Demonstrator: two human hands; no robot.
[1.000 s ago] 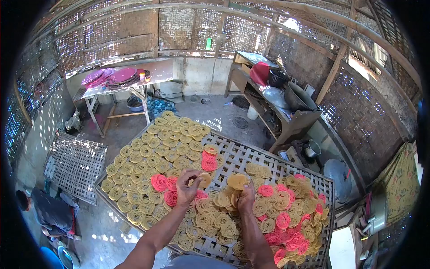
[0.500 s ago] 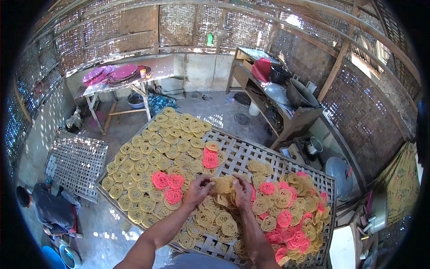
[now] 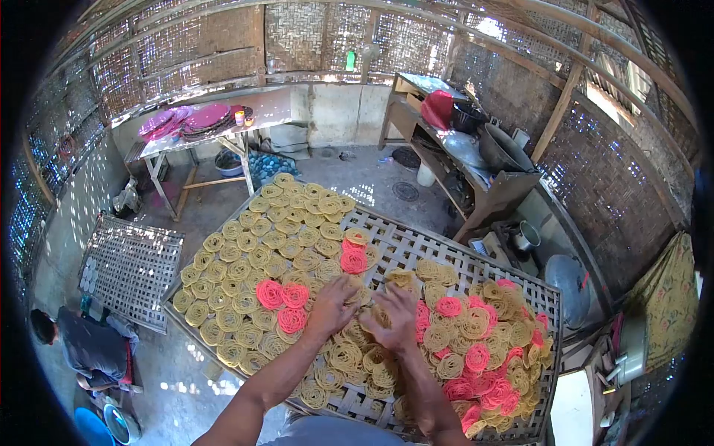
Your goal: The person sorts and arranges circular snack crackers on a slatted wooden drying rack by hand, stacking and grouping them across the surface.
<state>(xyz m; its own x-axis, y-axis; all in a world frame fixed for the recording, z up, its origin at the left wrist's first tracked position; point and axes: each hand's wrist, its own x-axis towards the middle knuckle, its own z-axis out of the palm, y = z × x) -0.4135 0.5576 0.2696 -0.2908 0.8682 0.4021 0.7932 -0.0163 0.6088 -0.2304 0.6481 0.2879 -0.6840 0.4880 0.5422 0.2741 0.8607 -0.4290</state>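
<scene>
A large woven rack (image 3: pixel 401 249) holds many round yellow coils (image 3: pixel 230 297) laid side by side at the left and heaped at the right. Pink coils (image 3: pixel 476 357) lie among them. My left hand (image 3: pixel 332 306) is over the middle of the rack, touching a yellow coil (image 3: pixel 358 291) with its fingers, which are partly spread. Just to its right, my right hand (image 3: pixel 393 318) is above yellow coils, fingers apart and a little blurred. A yellow coil (image 3: pixel 402 279) lies beyond its fingertips.
Pink round trays (image 3: pixel 207 117) lie on a table (image 3: pixel 260 111) at the back left. A wooden bench (image 3: pixel 491 195) bears a large pan (image 3: pixel 504 151). Another woven rack (image 3: pixel 134 260) leans at the left, near a crouching person (image 3: pixel 93 346) and blue basins (image 3: pixel 93 427).
My hands, together on a yellow coil half a second ago, have moved apart slightly. The fingers of my right hand have spread, and my left hand has lowered onto the coils.
</scene>
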